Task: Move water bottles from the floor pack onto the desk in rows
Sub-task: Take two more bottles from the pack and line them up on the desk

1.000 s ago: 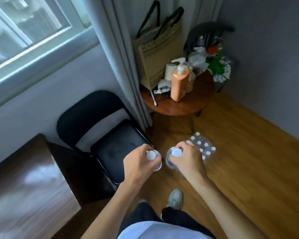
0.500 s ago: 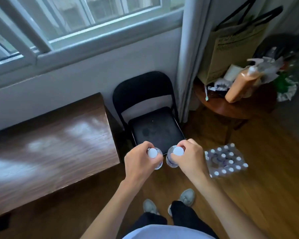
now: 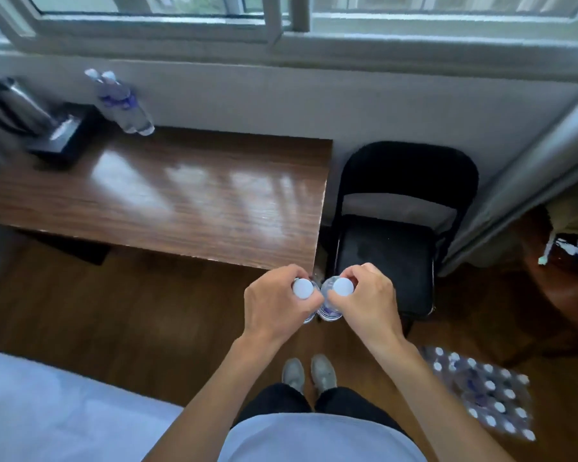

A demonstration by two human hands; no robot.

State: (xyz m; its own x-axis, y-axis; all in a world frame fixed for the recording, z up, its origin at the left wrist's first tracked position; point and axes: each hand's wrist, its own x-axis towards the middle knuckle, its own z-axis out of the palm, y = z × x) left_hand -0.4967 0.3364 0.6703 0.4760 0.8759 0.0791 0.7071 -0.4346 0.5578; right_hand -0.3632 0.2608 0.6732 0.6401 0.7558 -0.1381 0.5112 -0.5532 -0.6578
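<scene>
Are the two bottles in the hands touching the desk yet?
Apart. The head view shows the left bottle and right bottle held off the desk's near right corner, over the floor.

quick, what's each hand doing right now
Left hand: closed around a water bottle by its neck.
Right hand: closed around a second bottle by its neck.

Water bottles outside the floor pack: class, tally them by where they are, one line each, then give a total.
Bottles standing on the desk by the wall: 2
Bottle held in left hand: 1
Bottle held in right hand: 1
Total: 4
</scene>
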